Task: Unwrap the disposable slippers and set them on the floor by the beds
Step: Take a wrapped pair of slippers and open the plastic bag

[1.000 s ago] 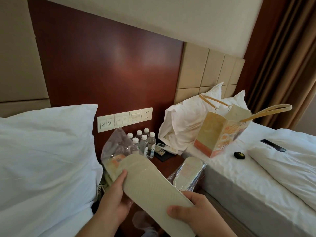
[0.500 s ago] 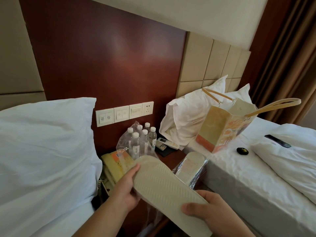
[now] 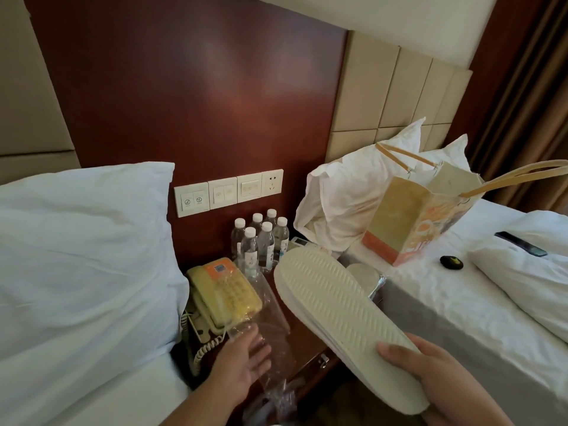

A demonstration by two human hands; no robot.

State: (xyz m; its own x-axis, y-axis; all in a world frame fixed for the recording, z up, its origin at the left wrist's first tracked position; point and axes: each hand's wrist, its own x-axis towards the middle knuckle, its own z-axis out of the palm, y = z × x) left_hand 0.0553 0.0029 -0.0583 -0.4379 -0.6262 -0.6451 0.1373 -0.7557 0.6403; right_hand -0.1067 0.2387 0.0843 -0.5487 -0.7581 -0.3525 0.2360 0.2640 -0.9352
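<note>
My right hand [image 3: 436, 379] grips the heel end of a pair of white disposable slippers [image 3: 335, 312], stacked flat with a ribbed sole facing up, held over the gap between the beds. The clear plastic wrapper [image 3: 270, 327] lies on the nightstand beside the phone, with my left hand [image 3: 242, 361] on its lower part, fingers spread. A second wrapped slipper pack [image 3: 365, 276] leans against the right bed, partly hidden behind the held slippers.
The dark wooden nightstand [image 3: 310, 342] carries a yellow telephone [image 3: 222, 293] and several water bottles [image 3: 261, 238]. White pillow [image 3: 76, 256] on the left bed. On the right bed [image 3: 445, 302] stand a paper bag [image 3: 421, 216], a small black object [image 3: 451, 262] and a phone [image 3: 521, 239].
The slippers have come fully out of the wrapper. My left hand left the slippers and dropped with the wrapper to the nightstand; my right hand holds the pair alone, farther right.
</note>
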